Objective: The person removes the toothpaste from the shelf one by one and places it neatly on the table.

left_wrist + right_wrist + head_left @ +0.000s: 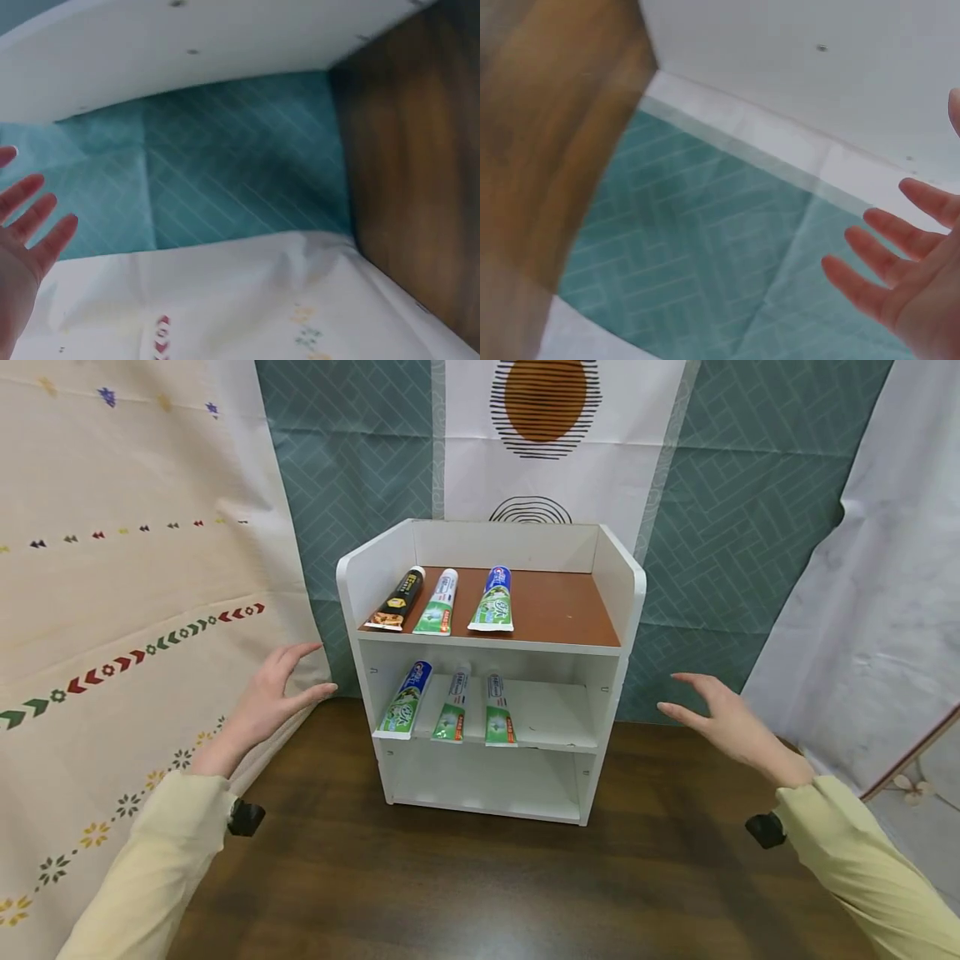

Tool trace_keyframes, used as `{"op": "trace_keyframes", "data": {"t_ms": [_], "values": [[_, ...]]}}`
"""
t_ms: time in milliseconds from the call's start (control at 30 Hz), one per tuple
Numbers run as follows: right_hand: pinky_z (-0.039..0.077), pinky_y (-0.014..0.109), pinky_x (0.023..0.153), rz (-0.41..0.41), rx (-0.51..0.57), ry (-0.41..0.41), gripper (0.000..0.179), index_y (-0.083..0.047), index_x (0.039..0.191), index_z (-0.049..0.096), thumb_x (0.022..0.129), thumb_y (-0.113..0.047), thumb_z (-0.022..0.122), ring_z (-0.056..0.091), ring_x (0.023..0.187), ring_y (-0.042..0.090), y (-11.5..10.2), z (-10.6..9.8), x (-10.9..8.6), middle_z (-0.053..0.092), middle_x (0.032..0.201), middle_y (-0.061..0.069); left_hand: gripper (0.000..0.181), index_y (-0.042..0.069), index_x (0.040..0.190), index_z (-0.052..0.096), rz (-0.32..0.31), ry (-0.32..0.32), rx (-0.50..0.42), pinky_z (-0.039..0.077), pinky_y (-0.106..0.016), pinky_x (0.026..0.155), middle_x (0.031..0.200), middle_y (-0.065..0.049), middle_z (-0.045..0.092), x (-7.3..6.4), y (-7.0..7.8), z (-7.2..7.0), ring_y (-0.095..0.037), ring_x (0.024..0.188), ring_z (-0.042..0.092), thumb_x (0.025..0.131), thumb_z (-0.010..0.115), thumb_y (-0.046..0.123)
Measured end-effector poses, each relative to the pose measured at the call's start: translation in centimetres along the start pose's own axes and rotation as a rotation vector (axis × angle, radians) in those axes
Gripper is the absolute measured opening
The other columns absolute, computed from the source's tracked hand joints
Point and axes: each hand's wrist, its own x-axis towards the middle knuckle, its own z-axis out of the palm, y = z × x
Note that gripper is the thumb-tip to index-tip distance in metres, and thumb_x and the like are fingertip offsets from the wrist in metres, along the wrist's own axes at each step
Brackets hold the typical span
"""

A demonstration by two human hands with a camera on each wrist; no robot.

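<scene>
Left hand [264, 700] and right hand [726, 720] hovered empty, loosely spread; I couldn't surely read any brand on the toothpaste tubes [493, 603]!

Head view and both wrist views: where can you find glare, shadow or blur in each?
Head view: toothpaste tubes and white shelf look fairly crisp, with a pale sheen on the brown tabletop near the bottom edge and soft shadows on it; left wrist view: dim, with the tabletop smeared by blur; right wrist view: hazy and low in contrast, tabletop blurred too.
</scene>
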Motion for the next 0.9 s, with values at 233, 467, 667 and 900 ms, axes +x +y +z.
{"op": "trace_keyframes", "data": {"t_ms": [233,467,667,900], "values": [[0.03,0.053,0.09,-0.055,0.06,0.066,0.06,-0.003,0.133,0.038,0.087,-0.036,0.058,0.036,0.115,0.039,-1.9,-2.0,1.2,0.037,0.131,0.02,0.055,0.002,0.13,0.043,0.031,0.088,-0.161,0.037,-0.053,0.085,0.126,-0.013,0.044,2.0,3.0,-1.6,-0.023,0.112,0.041,0.08,0.066,0.004],[0.035,0.049,0.087,-0.096,0.126,0.133,0.052,-0.004,0.128,0.044,0.087,-0.032,0.059,0.043,0.11,0.033,-3.6,-3.8,2.3,0.044,0.127,0.015,0.05,-0.006,0.127,0.042,0.024,0.126,-0.301,0.039,-0.039,0.089,0.124,-0.014,0.043,3.7,7.2,-3.3,-0.017,0.11,0.043,0.082,0.062,0.0],[0.038,0.046,0.087,-0.141,0.145,0.17,0.046,-0.003,0.125,0.047,0.088,-0.028,0.059,0.046,0.109,0.027,-5.2,-5.1,3.3,0.049,0.122,0.013,0.049,-0.006,0.126,0.042,0.053,0.141,-0.368,0.041,-0.029,0.086,0.125,-0.014,0.044,5.3,7.9,-3.9,-0.021,0.11,0.043,0.081,0.062,-0.001],[0.042,0.022,0.079,-0.172,0.127,0.235,0.04,-0.005,0.122,0.051,0.089,-0.027,0.057,0.05,0.1,0.02,-7.3,-7.3,4.3,0.053,0.116,0.011,0.05,0.005,0.128,0.045,0.045,0.13,-0.436,0.041,-0.027,0.086,0.126,-0.006,0.045,7.5,6.4,-4.1,-0.023,0.112,0.041,0.082,0.063,0.004]]}}
